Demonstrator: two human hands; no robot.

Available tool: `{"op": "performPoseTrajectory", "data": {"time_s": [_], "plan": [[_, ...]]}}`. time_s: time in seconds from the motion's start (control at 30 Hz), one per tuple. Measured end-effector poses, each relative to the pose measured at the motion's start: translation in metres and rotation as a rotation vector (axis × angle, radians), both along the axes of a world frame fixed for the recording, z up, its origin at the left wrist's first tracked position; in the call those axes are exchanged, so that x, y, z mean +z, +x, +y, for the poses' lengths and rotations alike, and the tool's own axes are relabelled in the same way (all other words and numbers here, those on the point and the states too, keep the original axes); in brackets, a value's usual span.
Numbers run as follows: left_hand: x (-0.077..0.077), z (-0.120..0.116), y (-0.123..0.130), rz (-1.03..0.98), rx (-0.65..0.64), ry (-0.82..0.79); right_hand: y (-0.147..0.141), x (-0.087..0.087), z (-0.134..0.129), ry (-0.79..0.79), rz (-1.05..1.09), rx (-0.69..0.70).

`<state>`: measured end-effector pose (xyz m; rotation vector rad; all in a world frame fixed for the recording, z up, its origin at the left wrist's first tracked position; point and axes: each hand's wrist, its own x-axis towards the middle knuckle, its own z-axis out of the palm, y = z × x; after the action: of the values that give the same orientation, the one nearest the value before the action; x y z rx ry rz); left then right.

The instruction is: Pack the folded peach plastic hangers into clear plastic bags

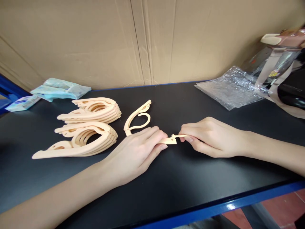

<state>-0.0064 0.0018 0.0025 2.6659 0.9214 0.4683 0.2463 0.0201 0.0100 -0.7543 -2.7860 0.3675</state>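
Observation:
My left hand (140, 149) grips a cream plastic folding hanger (172, 140), whose flat end with a small hole pokes out past the fingertips. At that end, my right hand (211, 138) pinches a thin cream part (179, 136) between thumb and forefinger. The two parts touch near the hole; whether they are joined I cannot tell. Just beyond my left hand lies a folded hanger with a curled hook (143, 119), its near end partly hidden by that hand. Farther left are two stacks of folded cream hangers, a nearer stack (95, 151) and a farther stack (105, 116).
Blue-and-white soft packs (62, 89) lie at the back left. A crumpled clear plastic bag (228, 87) is at the back right, beside a clear bottle with a pinkish lid (286, 41) and strap. Cardboard (95, 41) stands behind the black table (152, 197), which has a blue edge.

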Motion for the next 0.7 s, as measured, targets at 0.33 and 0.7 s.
{"op": "performPoseTrajectory", "data": {"time_s": [0.33, 0.7], "plan": [[-0.004, 0.002, 0.0, 0.028, -0.061, 0.07, 0.0, -0.006, -0.006, 0.189, -0.056, 0.034], [-0.005, 0.002, 0.003, 0.032, -0.076, 0.066, -0.006, -0.011, -0.012, 0.46, -0.03, 0.086]]}}
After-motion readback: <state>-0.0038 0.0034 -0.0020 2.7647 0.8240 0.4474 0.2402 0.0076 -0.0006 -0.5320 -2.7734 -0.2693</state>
